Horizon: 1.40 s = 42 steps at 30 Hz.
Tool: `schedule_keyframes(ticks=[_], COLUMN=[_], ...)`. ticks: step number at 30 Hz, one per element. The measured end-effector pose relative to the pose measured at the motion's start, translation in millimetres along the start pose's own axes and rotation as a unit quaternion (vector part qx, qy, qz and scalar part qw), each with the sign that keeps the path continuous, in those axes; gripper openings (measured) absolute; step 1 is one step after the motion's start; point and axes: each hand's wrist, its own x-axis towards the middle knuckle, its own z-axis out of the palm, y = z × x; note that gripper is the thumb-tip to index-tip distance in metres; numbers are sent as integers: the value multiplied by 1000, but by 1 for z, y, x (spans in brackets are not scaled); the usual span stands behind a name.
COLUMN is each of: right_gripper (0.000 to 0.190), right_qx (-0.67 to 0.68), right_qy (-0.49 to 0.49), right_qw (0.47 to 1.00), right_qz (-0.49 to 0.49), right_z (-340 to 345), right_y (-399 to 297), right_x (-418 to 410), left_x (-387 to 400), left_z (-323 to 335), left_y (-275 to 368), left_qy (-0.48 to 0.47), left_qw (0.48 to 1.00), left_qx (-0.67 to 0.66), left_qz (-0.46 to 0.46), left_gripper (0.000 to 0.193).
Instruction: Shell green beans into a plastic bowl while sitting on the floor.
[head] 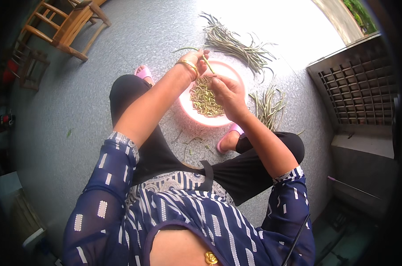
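Over the basin, my left hand grips a long green bean. One end of the bean trails out left past the fingers, and the other points down toward my right hand. The thumb and fingertips of that hand pinch a short bean piece close to the bean's lower end; whether the two are still joined is hard to tell. Below both hands sits a round pink plastic basin on the floor. Many short cut bean pieces cover its bottom, partly hidden by my right hand.
A large bunch of long beans lies beyond the basin, with a smaller bunch to its right. Bean scraps litter the speckled floor between my feet. A wooden chair stands far left; a metal-grille unit is at right.
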Motion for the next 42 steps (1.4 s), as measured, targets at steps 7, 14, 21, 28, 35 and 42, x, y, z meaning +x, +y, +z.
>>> schedule_keyframes(ticks=[7, 14, 21, 28, 35, 42], right_gripper=[21, 22, 20, 15, 21, 21], right_qx=[233, 68, -230, 271, 158, -38], right_qy=[50, 41, 18, 6, 8, 12], right_qw=[950, 991, 952, 944, 973, 999], right_qz=[202, 103, -201, 188, 171, 17], right_z=[0, 6, 1, -7, -3, 1], right_y=[-3, -4, 6, 3, -3, 13], right_x=[6, 5, 6, 7, 6, 9], left_x=[-8, -7, -1, -15, -9, -2], left_z=[4, 3, 2, 9, 5, 0], left_y=[-2, -7, -7, -6, -8, -3], left_qy=[-71, -59, -24, -80, -106, -53], left_qw=[997, 998, 999, 996, 991, 997], left_qx=[3, 18, 7, 44, 76, 46], left_qz=[-27, -14, -22, -6, 16, 19], left_gripper=[18, 19, 17, 21, 21, 19])
